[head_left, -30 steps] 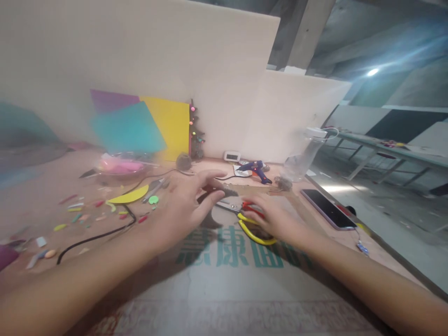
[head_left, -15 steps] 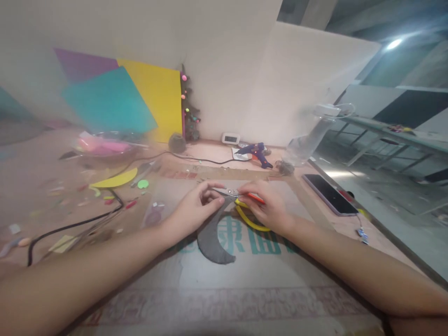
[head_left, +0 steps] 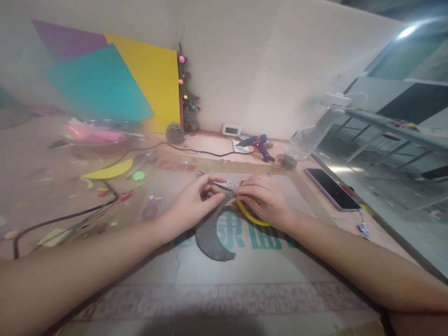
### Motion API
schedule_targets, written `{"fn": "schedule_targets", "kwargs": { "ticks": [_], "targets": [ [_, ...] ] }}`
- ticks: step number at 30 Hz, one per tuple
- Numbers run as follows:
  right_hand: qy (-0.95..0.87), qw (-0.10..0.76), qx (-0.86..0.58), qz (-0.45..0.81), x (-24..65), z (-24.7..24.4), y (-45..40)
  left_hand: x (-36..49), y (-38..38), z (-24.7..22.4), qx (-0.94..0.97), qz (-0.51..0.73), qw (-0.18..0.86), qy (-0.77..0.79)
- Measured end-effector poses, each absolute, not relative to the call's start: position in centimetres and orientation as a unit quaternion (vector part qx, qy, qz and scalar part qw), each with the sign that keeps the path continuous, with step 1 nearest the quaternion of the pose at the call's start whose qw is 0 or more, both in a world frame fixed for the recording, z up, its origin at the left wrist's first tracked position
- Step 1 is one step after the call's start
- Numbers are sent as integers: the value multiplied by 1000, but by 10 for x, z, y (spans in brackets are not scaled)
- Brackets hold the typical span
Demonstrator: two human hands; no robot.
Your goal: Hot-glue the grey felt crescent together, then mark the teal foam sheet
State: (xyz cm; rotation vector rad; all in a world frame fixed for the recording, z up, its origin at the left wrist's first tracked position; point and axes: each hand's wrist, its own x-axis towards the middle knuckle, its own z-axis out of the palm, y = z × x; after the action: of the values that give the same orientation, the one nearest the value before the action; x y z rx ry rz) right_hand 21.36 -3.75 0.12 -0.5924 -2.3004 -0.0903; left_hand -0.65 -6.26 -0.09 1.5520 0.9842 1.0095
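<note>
A dark grey crescent (head_left: 213,238) lies on the work surface, its upper end between my two hands. My left hand (head_left: 196,200) has its thumb and fingers closed around the left edge of the crescent near the top. Small scissors (head_left: 229,185) with metal blades point left, just above the crescent's upper end. My right hand (head_left: 262,198) is wrapped round their handles, covering most of them. A yellow curved piece (head_left: 252,217) shows below my right fingers.
A phone (head_left: 332,189) lies at the right, and a glue gun (head_left: 259,145) and white clock (head_left: 231,129) stand behind. At left are a yellow crescent (head_left: 111,170), scraps and a black cable (head_left: 66,216). Coloured sheets (head_left: 101,84) lean on the wall.
The view has tilted and shifted slightly. My right fingers have turned and closed over the orange part of the scissors, which is now nearly hidden. The grey crescent has barely moved.
</note>
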Motion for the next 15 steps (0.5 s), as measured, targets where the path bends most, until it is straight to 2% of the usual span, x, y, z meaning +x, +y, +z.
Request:
{"fn": "schedule_targets", "kwargs": {
  "ticks": [8,15],
  "targets": [
    [-899,390,-199,-19,211,5,-37,-9,-66,-6,684,434,434,394],
    [-884,395,-247,34,211,11,-47,-11,-70,-2,717,442,361,400]
  ]
}}
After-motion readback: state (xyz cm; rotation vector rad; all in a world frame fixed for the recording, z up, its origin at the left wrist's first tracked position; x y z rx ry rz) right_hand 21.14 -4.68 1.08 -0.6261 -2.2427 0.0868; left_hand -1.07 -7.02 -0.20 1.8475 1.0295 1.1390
